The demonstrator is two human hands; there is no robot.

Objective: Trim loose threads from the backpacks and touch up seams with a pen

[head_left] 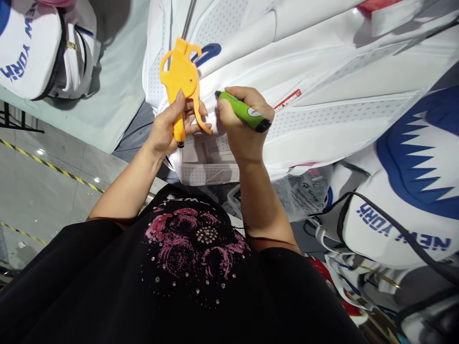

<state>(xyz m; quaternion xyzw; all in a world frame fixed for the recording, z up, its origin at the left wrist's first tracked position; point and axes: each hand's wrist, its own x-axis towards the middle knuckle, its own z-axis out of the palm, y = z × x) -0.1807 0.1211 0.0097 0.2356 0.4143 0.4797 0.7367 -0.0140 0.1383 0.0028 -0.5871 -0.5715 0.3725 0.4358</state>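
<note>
My left hand (171, 122) is closed around the handle of an orange air blow gun (182, 76), whose thin metal nozzle points away from me. A hose runs down from the gun's lower end. In my right hand (244, 129) is a green marker pen (244, 110) with black ends, held slantwise between thumb and fingers. Both hands are above white fabric panels (304, 62) with dotted strips, blue print and a small red label (288, 99). Whether the pen's tip is capped, I cannot tell.
White bags with blue lettering stand at the upper left (32, 52) and right (401, 224). A clear plastic bag (304, 191) lies under the panels' near edge. Yellow-black tape (53, 165) marks the tiled floor at left. A dark strap (394, 229) hangs at right.
</note>
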